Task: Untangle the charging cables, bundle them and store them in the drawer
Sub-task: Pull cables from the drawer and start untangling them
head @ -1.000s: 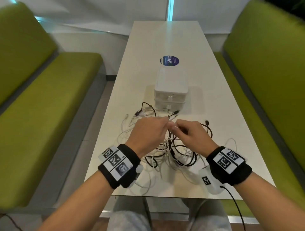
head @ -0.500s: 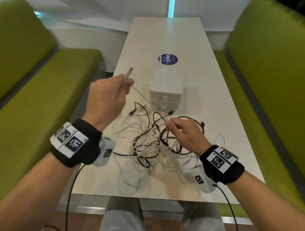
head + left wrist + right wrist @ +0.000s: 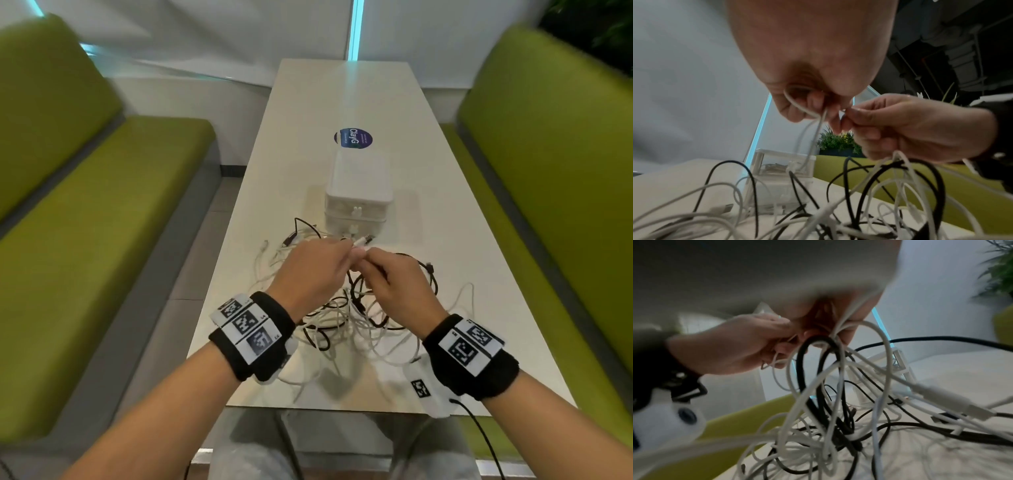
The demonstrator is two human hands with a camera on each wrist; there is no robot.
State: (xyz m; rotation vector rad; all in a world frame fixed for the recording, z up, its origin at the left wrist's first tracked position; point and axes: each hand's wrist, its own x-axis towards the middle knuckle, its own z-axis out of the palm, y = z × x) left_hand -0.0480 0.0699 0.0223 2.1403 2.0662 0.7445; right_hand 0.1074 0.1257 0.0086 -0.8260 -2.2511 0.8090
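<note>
A tangle of white and black charging cables (image 3: 346, 318) lies on the white table (image 3: 342, 102) near its front edge. Both hands meet just above the pile. My left hand (image 3: 318, 270) grips a loop of white cable (image 3: 797, 104) in its curled fingers, and a white plug end (image 3: 363, 241) sticks out beyond the knuckles. My right hand (image 3: 394, 284) pinches the same white cable beside it, with several white and black strands (image 3: 836, 353) hanging from its fingers. The small white drawer unit (image 3: 358, 192) stands closed just behind the hands.
A round blue sticker (image 3: 353, 138) is on the table behind the drawer unit. Green bench seats (image 3: 85, 240) run along both sides of the table. A potted plant (image 3: 838, 142) stands in the background.
My left hand, raised up and left with a white cable end half a second ago, has come back down to meet the right hand over the pile. The right hand stayed near the tangle.
</note>
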